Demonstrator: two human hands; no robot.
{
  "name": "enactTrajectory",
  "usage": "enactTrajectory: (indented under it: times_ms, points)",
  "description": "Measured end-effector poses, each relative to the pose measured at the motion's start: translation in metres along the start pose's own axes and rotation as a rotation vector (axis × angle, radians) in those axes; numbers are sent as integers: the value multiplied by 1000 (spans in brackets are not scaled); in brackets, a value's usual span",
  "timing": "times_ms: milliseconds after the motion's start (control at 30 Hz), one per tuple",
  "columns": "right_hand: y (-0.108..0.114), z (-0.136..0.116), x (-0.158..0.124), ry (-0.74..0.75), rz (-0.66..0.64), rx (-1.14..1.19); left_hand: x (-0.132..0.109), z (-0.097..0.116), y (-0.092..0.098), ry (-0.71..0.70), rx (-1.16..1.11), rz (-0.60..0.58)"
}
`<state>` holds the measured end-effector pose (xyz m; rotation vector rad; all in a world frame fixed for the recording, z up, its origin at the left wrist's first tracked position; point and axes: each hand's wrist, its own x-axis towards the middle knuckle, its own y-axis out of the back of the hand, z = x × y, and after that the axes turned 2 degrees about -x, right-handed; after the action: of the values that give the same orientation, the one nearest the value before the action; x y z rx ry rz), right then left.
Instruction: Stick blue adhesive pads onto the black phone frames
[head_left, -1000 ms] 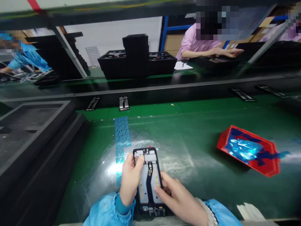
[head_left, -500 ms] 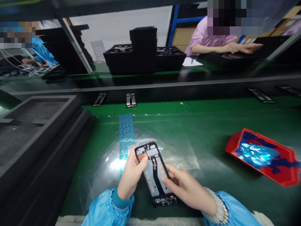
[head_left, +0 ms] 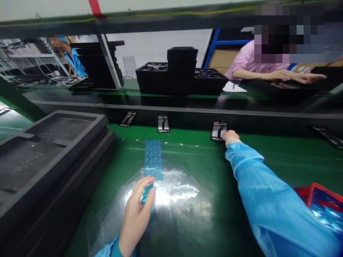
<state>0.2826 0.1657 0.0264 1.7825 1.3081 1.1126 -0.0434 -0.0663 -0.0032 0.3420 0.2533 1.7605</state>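
Observation:
Far out at the back strip of the bench, my right hand is closed at the right edge of a phone screen assembly. This part has a black frame, a silvery back and a dark ribbon cable; it lies nearly flat, and my fingertips are partly hidden. My left hand hovers, thumb and fingers apart, over the near end of a clear plastic sheet. On that sheet runs a double row of blue stickers, its near end partly behind the hand.
Further phone screen assemblies lie along the back: one, another, a third at far right. Stacked black foam trays fill the left. A red bin stands right, partly behind my sleeve. Across the bench, a person in pink works.
My right hand has carried the phone screen assembly from in front of me to the back strip. The left hand has let go of it and is over the sticker sheet. The view has shifted.

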Motion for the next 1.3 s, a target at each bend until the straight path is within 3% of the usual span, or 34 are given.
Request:
enactTrajectory:
  times_ms: [100, 300, 400, 500, 600, 700, 733, 767, 833, 900, 967, 1067, 1200, 1300]
  points:
    - [-23, -32, 3, -113, -17, -78, 5, -5, 6, 7, 28, 54]
    - [-128, -168, 13, -62, -219, -84, 8, -8, 2, -45, 16, 52]
    - [-143, -204, 16, -44, -278, -79, 15, -6, 9, -26, 36, 168]
    - [-116, -197, 20, -38, -354, -85, 19, -3, 20, -19, 55, 250]
    - [-71, -156, 0, -14, -442, -83, 18, -6, 29, -61, 137, 139]
    - [-32, -96, -69, 114, -480, -80, 9, -14, 41, -152, 288, -131]
    - [-24, -75, -100, 249, -437, -114, 5, -18, 46, -188, 339, -218]
    - [-18, -56, -131, 338, -403, -141, 1, -21, 50, -218, 386, -292]
    - [-13, -24, -190, 377, -336, -193, -6, -28, 55, -239, 469, -404]
    - [-14, -7, -232, 389, -263, -212, -11, -34, 55, -225, 531, -470]
    - [-14, -8, -257, 409, -182, -187, -14, -39, 52, -217, 578, -492]
    - [-12, -38, -269, 495, -118, -39, -15, -44, 45, -235, 619, -473]
    - [-15, -96, -269, 622, -223, 178, -13, -45, 39, -247, 609, -391]
    - [-28, -129, -264, 653, -293, 184, -12, -44, 38, -243, 591, -343]
